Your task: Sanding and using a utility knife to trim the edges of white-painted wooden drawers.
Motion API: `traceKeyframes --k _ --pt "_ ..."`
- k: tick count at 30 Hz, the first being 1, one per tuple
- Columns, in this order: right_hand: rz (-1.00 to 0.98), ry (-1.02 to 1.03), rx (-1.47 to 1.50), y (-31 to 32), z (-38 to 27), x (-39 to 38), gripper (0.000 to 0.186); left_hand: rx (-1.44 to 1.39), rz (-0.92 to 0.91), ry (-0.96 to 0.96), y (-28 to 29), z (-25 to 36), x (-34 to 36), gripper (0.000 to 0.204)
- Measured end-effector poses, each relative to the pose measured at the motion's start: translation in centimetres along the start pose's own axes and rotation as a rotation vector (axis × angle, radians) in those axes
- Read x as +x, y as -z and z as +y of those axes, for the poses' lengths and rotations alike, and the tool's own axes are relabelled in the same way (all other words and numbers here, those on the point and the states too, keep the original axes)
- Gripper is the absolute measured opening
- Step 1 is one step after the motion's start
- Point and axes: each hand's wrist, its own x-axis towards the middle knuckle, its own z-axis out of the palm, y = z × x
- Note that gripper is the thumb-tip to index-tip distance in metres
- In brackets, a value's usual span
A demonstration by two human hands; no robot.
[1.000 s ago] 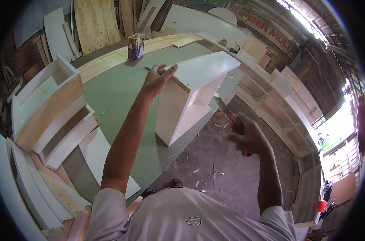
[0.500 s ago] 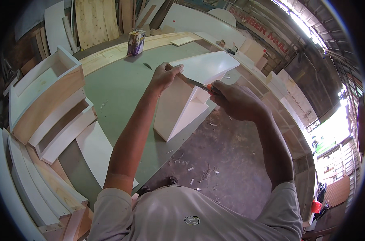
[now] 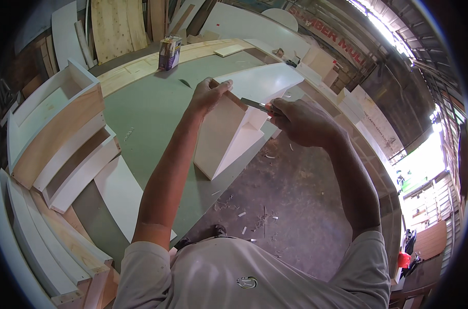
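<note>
A white wedge-shaped cabinet piece (image 3: 259, 81) with an open compartment lies tilted on the green tabletop. My left hand (image 3: 209, 97) is closed round its left upper corner, beside a narrow brown bare edge (image 3: 236, 101). In my closed right hand (image 3: 301, 121) is a hand tool with a flat, narrow grey blade (image 3: 254, 104) and some orange by the grip; I cannot make out if it is a knife or a file. The blade points left, its tip near the right end of the brown edge. My right fingers hide most of the handle.
The green tabletop (image 3: 156, 110) carries a printed tin (image 3: 169, 53) and a loose white board (image 3: 121, 190). White-and-wood drawer boxes (image 3: 58, 139) are stacked at left. Shavings and scraps (image 3: 244, 226) litter the floor (image 3: 290, 206). Boards (image 3: 115, 31) lean at the back.
My right hand has lifted the blade slightly off the brown edge and shifted its tip rightward. My left hand keeps its hold. The whole view has shifted slightly.
</note>
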Motion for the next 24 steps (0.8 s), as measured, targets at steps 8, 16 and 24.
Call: traceKeyframes --k 8,16,24 --pt "-0.105 -0.063 -0.110 0.6 -0.9 0.4 0.028 -0.014 0.002 -0.024 0.0 -0.1 -0.1 0.046" --pt "-0.052 -0.039 -0.088 -1.0 -1.5 0.1 0.026 -0.046 0.058 -0.066 -0.2 -0.5 0.2 0.044" --pt "0.070 0.017 -0.005 -3.5 -1.6 1.0 0.019 0.003 -0.008 -0.062 -0.1 -0.4 0.3 0.046"
